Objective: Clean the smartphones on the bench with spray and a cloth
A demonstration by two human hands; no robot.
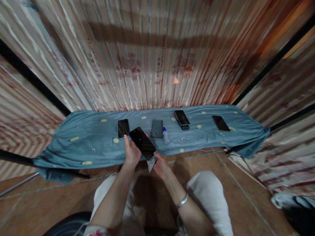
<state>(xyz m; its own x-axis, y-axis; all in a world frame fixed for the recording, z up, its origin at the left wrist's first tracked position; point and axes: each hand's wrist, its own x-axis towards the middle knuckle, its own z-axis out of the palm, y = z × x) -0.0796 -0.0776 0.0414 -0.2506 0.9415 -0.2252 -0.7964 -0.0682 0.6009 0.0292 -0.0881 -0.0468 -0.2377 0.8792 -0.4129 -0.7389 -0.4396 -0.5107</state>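
Note:
My left hand (131,152) grips a black phone (142,143) from below, screen up, over the near edge of a blue cloth (93,141). At the phone's lower end my right hand (160,164) pinches a small grey-white wipe or film (152,164). A silver bracelet (182,200) sits on my right wrist. On the cloth behind the held phone lie another black phone (123,127), a grey phone or case (157,128) and a small clear bottle (166,135).
Farther right on the blue cloth lie two stacked dark phones (182,118) and a single dark phone (220,123). Striped mats cover the wall behind and both sides. My knees in light trousers (209,193) rest above a brown tiled floor (29,203).

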